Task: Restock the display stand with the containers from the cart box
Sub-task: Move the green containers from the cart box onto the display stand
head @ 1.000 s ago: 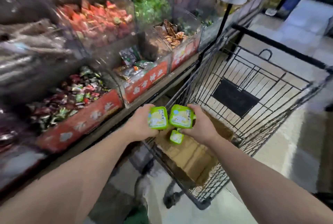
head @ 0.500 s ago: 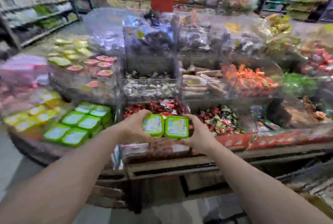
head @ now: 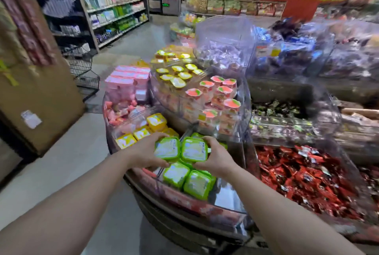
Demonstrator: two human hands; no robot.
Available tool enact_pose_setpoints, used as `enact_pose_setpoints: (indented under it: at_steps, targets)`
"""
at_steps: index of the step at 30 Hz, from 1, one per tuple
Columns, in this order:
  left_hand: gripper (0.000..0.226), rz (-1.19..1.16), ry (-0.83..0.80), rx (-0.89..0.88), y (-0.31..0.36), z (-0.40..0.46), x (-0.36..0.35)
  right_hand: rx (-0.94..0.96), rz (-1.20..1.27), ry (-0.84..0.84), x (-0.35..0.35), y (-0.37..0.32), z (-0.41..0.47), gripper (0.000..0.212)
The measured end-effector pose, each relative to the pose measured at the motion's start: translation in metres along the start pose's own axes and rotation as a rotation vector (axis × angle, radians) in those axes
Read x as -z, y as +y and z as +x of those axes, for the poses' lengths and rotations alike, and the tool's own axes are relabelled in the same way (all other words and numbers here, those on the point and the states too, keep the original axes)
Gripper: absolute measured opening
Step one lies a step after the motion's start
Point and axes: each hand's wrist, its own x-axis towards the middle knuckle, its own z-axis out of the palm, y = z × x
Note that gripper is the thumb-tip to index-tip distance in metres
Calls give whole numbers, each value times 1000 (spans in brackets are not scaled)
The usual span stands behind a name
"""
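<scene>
My left hand [head: 144, 153] grips a green-lidded container [head: 167, 148] by its left side. My right hand [head: 217, 157] grips a second green container [head: 193, 150] by its right side. The two containers are held side by side, touching, just above the green section of the round display stand [head: 205, 207]. Two more green containers [head: 187, 179] lie in that section directly below. The cart and its box are out of view.
Yellow containers [head: 143, 129] fill the section to the left, pink packs [head: 127, 82] beyond them. Peach-lidded cups [head: 215, 94] and yellow cups [head: 176, 72] sit on the tier above. Red candy bins [head: 303, 176] lie right. A wire basket [head: 84, 70] and shelves stand far left.
The view has swung left from the cart to the round stand. Both hands have carried the two green containers over and lowered them above the green section.
</scene>
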Motion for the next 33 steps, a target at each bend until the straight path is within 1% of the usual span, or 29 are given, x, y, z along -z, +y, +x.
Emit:
enact_pose_setpoints:
  at_steps: [3,6,11,13,16,19,20,21,23,24,25,26,28,33]
  targets:
    - [89,-59,-17,-11,-6,26,-4,-99,34,49,1,11,27,88]
    - [82,-65,-41,-43,-4,51,-10,-147,23,108,3,28,53,89]
    - [82,-119,-86,13,-7,84,-10,-256,66,123,-16,48,96,98]
    - [83,-112,-77,18,-10,91,-9,-286,69,126,-23,52,105,103]
    - [81,-96,-115,16,-13,97,-10,-294,77,149,-30,52,111,101]
    - [81,-117,-150,11,-12,103,-9,-295,84,123,-28,51,110,99]
    - [82,-117,-155,6,-11,105,-8,-303,108,131,-25,50,107,97]
    - [84,-94,-157,-12,-9,108,-7,-309,147,167,-20,48,103,88]
    - [88,-51,-153,-71,-4,115,-5,-299,225,289,-9,38,92,57]
    - [90,-44,-158,-103,0,119,-5,-292,262,320,-3,32,87,42]
    - [91,-36,-165,-137,6,123,-4,-289,326,305,2,27,82,33]
    - [91,-31,-172,-171,12,126,-5,-291,414,249,5,23,78,30]
    - [92,-13,-190,-222,22,132,-8,-310,579,145,5,14,70,31]
    - [100,43,-222,-328,26,138,-22,-358,587,174,1,13,58,33]
